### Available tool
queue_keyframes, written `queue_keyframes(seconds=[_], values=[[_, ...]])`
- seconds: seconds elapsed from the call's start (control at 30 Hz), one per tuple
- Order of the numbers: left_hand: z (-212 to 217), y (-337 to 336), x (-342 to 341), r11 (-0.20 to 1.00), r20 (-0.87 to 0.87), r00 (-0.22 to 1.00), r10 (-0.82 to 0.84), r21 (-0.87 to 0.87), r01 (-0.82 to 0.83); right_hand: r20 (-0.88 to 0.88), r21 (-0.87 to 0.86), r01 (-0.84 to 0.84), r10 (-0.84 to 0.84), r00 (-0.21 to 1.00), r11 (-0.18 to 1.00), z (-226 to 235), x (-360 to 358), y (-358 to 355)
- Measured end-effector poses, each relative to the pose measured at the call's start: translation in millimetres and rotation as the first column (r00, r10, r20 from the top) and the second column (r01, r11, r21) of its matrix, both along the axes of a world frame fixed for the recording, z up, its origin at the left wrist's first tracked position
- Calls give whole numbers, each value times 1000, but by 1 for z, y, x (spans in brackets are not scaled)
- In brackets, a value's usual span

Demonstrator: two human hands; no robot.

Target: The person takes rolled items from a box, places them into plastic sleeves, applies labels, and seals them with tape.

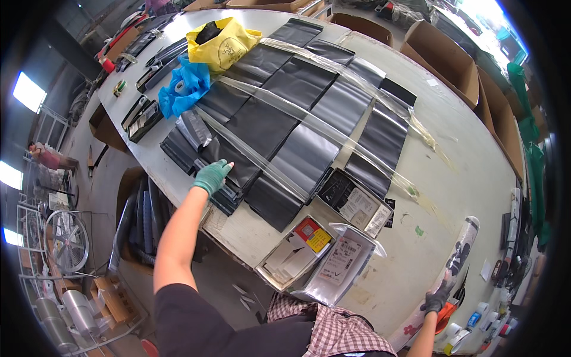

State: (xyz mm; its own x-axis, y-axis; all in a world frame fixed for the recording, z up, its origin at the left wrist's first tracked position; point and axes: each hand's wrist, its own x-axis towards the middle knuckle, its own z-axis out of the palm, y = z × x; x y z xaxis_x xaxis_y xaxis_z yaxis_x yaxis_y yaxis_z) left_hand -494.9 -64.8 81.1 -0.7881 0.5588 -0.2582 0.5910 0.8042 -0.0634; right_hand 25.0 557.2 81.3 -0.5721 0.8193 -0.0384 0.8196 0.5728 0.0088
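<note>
My left hand (212,175), in a green glove, rests on a stack of black plastic bags (229,190) at the table's left edge. Rows of black mailer bags (297,113) lie overlapped across the table, with clear tape strips (333,134) running over them. My right hand (439,297), in a dark patterned glove, grips a long clear sleeve with a printed pattern (461,256) near the table's right front. Close to my body lie a silver-grey mailer with a white label (339,265) and a flat box with red and yellow patches (300,244).
A yellow bag (220,43) and a blue bag (184,86) lie at the far left of the table. Open cardboard boxes (446,56) stand along the right side. A black packet with white labels (354,202) sits mid-table. A fan (66,241) stands on the floor at left.
</note>
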Motion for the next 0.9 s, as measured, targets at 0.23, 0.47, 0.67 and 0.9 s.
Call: queue_keyframes(seconds=[0.23,0.47,0.67,0.9], values=[[-8,21,-25,971,-130,981,-141,-211,112,213,166,135,-170,962,977,0,11,-10],[60,-36,119,804,-506,720,475,583,-120,-706,-495,-715,251,662,493,100,-150,-161],[207,-34,349,665,-299,854,427,743,-72,99,-273,244,225,969,-931,56,-256,-360],[279,4,468,556,-114,894,434,814,-166,-391,-642,-474,-273,879,-603,-31,-369,-414]])
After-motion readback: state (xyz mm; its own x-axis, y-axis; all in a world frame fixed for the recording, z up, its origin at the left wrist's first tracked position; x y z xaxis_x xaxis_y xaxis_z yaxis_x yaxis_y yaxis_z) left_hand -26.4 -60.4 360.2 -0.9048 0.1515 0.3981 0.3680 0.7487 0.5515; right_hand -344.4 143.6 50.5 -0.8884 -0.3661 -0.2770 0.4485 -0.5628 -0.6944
